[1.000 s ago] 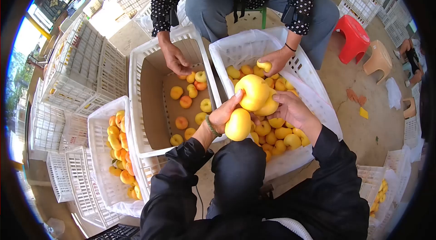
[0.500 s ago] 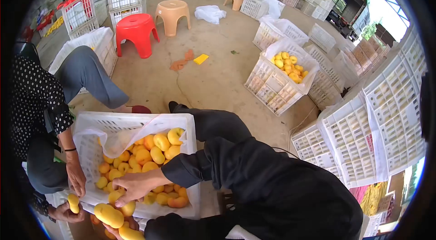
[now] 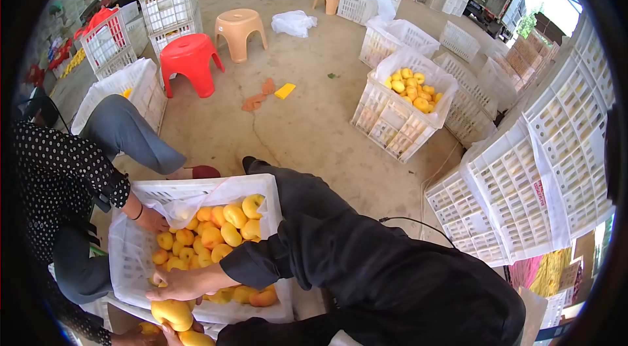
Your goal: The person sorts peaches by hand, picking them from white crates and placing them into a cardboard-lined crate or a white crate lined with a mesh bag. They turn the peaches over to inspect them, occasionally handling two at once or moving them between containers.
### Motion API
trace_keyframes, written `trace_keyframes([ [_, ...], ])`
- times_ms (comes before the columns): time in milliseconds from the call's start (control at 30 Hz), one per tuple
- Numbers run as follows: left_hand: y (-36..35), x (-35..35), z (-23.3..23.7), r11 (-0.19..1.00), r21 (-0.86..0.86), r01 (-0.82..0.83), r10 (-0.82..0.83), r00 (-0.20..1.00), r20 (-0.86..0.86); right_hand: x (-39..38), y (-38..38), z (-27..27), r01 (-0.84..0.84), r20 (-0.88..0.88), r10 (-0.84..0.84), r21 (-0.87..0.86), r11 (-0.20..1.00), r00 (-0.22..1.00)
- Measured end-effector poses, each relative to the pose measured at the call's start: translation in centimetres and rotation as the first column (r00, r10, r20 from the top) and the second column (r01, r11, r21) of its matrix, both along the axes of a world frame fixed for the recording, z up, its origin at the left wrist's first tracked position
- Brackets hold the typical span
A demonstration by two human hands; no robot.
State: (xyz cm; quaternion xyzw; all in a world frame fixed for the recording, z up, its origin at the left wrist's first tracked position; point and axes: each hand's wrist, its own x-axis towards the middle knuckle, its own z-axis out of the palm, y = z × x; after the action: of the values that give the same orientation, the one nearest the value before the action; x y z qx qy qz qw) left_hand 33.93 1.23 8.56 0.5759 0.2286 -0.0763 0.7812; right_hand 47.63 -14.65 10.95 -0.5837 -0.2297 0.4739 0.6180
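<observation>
at the near rim of the white crate (image 3: 209,182), low left in the head view, the right hand (image 3: 175,285) reaches out of a black sleeve. its fingers are stretched along the crate edge. a big yellow peach (image 3: 171,312) sits just under the palm, touching it, outside the crate rim. the fingers look flat rather than curled, and i cannot tell if the grip is closed on it. the left hand (image 3: 163,335) is mostly cut off by the bottom edge, just below that peach. a second peach (image 3: 193,338) lies against it; grip state cannot tell.

the crate is part full of loose peaches (image 3: 216,235), yellow and orange, piled toward the near side. a co-worker's hand (image 3: 152,220) in a dotted sleeve rests on the plastic liner (image 3: 176,205) at the crate's far left corner, well apart from the right hand.

on the concrete floor (image 3: 307,123) beyond are a red stool (image 3: 190,61) and a tan stool (image 3: 239,24). a far crate (image 3: 386,120) with yellow fruit stands to the right, and empty white crates are stacked around.
</observation>
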Motion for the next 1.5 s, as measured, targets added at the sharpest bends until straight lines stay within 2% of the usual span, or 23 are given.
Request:
trace_keyframes([
  [33, -0.4, 0.1, 0.1, 0.993, 0.081, -0.084, 0.084, 0.996, 0.004, -0.1, -0.4, 0.2, -0.006, -0.008, 0.006, -0.002, 1.000, 1.000],
  [67, -0.6, 0.4, 0.4, 0.993, 0.086, -0.080, 0.080, 0.997, 0.003, -0.1, -0.7, 0.4, -0.011, -0.018, 0.011, -0.005, 1.000, 1.000],
  [233, 0.3, 1.7, 0.2, 0.998, -0.018, 0.067, -0.069, 0.990, -0.124, 0.2, -2.6, 0.7, 0.030, -0.054, -0.030, 0.001, 1.000, 0.998],
  [300, 2.4, 2.2, -1.4, 0.992, -0.028, 0.119, -0.121, 0.990, -0.078, 0.3, -3.3, 0.7, 0.043, -0.079, -0.041, 0.033, 0.999, 0.996],
  [367, 5.0, 2.8, -3.6, 0.980, -0.198, -0.005, 0.016, 0.998, 0.056, 0.6, -3.9, 0.0, -0.002, -0.142, 0.018, 0.114, 0.993, 0.990],
  [400, 4.0, 2.4, -1.6, 0.982, -0.163, 0.097, -0.073, 0.987, 0.146, 0.8, -4.4, 0.2, -0.068, -0.195, 0.092, 0.122, 0.990, 0.977],
  [433, 4.1, 1.8, -0.9, 0.984, -0.156, 0.082, -0.058, 0.987, 0.150, 0.2, -4.4, 0.2, -0.085, -0.191, 0.109, 0.129, 0.988, 0.976],
  [500, 4.0, 0.9, 0.0, 0.996, -0.003, 0.093, -0.092, 0.988, 0.124, -1.1, -4.5, 0.2, -0.051, -0.245, 0.095, 0.180, 0.982, 0.965],
  [533, 4.6, 0.5, -0.2, 0.997, -0.022, 0.067, -0.065, 0.993, 0.100, -1.8, -4.2, 0.7, -0.027, -0.263, 0.078, 0.190, 0.981, 0.962],
  [567, 4.6, 0.2, -0.1, 0.993, -0.061, 0.106, -0.096, 0.984, 0.148, -2.4, -3.9, 0.8, -0.035, -0.259, 0.088, 0.200, 0.979, 0.962],
  [633, 3.8, -0.5, 0.0, 0.989, 0.071, 0.128, -0.140, 0.966, 0.215, -3.8, -2.9, 1.0, 0.025, -0.178, 0.021, 0.251, 0.968, 0.984],
  [700, -0.5, -0.9, 4.8, 0.962, 0.133, 0.238, -0.261, 0.944, 0.200, -5.2, -3.8, 2.3, 0.055, -0.177, -0.014, 0.231, 0.971, 0.984],
  [733, -1.8, -1.0, 5.4, 0.967, 0.147, 0.210, -0.239, 0.943, 0.230, -5.6, -4.3, 2.6, 0.067, -0.201, -0.017, 0.244, 0.968, 0.979],
  [767, -1.4, -1.3, 5.4, 0.949, 0.142, 0.283, -0.306, 0.934, 0.183, -6.0, -4.4, 2.2, 0.090, -0.191, -0.045, 0.234, 0.968, 0.981],
  [800, -2.5, -1.5, 6.4, 0.947, 0.145, 0.287, -0.312, 0.928, 0.202, -6.4, -5.1, 2.6, 0.075, -0.214, -0.025, 0.229, 0.970, 0.976],
  [867, -3.2, -2.2, 6.6, 0.978, 0.053, 0.203, -0.209, 0.961, 0.181, -7.2, -5.7, 2.9, 0.107, -0.180, -0.067, 0.221, 0.969, 0.981],
  [1033, -3.1, -4.4, 8.0, 0.992, -0.051, 0.113, -0.100, 0.973, 0.206, -7.8, -5.6, 3.4, 0.116, -0.331, -0.036, 0.224, 0.968, 0.943],
  [1200, -1.6, -6.1, 7.8, 0.999, 0.008, -0.048, 0.046, 0.980, 0.194, -8.1, -5.2, 3.7, 0.028, -0.357, 0.089, 0.310, 0.950, 0.930],
  [1233, -1.2, -6.0, 7.1, 0.998, 0.016, -0.061, 0.057, 0.981, 0.184, -8.0, -5.7, 3.9, -0.011, -0.285, 0.089, 0.266, 0.964, 0.955],
  [1300, 0.4, -6.0, 4.7, 0.985, -0.174, -0.016, 0.059, 0.968, 0.242, -7.5, -7.2, 4.6, -0.080, -0.179, 0.118, 0.208, 0.975, 0.977],
  [1333, 0.0, -5.9, 4.0, 0.958, -0.280, -0.058, 0.140, 0.949, 0.284, -7.0, -8.2, 4.9, -0.139, -0.111, 0.157, 0.158, 0.978, 0.981],
  [1433, -0.1, -6.0, 1.4, 0.856, -0.513, 0.069, 0.196, 0.874, 0.444, -3.6, -11.8, 5.0, -0.268, 0.073, 0.268, -0.005, 0.963, 0.961],
  [1500, -0.1, -6.6, 0.1, 0.823, -0.563, 0.076, 0.222, 0.869, 0.442, -1.3, -14.4, 5.3, -0.258, 0.139, 0.271, -0.103, 0.961, 0.953],
])
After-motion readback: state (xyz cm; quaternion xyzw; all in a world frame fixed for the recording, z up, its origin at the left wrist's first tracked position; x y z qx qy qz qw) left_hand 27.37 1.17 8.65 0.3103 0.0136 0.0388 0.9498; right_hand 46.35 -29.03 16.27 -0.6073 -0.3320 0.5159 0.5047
